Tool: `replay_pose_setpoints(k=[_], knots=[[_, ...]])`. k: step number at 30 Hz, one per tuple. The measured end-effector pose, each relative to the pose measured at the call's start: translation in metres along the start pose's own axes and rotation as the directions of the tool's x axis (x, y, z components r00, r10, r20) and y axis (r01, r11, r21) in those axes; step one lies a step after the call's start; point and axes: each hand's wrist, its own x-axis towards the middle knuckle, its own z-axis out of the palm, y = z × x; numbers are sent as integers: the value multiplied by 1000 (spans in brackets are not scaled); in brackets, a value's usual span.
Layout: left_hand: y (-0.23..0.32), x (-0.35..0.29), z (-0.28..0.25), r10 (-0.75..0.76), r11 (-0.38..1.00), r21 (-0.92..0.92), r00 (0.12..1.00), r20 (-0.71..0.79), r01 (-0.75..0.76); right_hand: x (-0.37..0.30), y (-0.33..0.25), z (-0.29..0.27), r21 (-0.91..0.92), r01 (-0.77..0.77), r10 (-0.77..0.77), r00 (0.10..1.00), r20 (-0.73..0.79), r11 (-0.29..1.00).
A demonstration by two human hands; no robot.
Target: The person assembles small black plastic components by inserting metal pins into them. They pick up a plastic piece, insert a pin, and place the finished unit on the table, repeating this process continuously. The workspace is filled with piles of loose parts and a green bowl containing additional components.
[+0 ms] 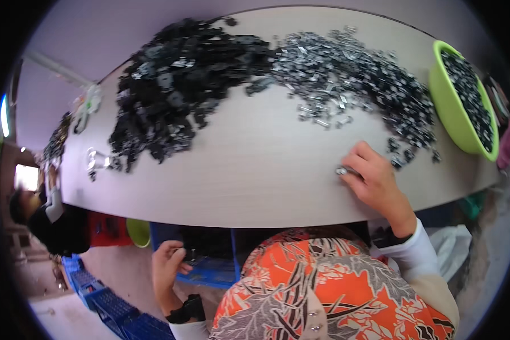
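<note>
Over the table's near right part, my right hand (374, 178) is closed in a pinch on a small shiny metal piece (341, 170). My left hand (169, 263) is below the table's near edge, beside a blue crate (209, 271); its fingers are loosely bent and apart, with nothing seen between them. A small bright bit (192, 253) shows in the crate near those fingertips. On the table (255, 170) lie a big heap of flat black pieces (175, 85) at the left and a spread of small silver and dark metal pieces (345, 68) at the right.
A lime-green basin (456, 105) full of small dark pieces stands at the right end. A clear cup-like thing (98, 160) lies at the left. Another person (54, 221) works at the far left. Blue crates (107, 306) line the floor, and a white bag (450, 249) is at lower right.
</note>
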Motion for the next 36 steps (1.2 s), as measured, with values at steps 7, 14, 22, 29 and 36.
replay_pose_setpoints(k=[7,14,22,29,36], knots=[[112,12,31,373,870,301,920,117,-391,-3,8,6,101,-112,119,990,-70,989],[232,133,154,899,270,446,389,200,-853,15,-40,21,39,23,-22,999,-31,999],[249,174,199,767,343,656,604,218,-672,13,-26,31,27,21,-24,990,140,999],[223,137,173,697,479,437,632,338,-762,10,-26,14,15,-123,122,991,58,992],[214,119,168,758,401,381,535,373,-833,20,-31,14,16,-132,130,986,102,991]])
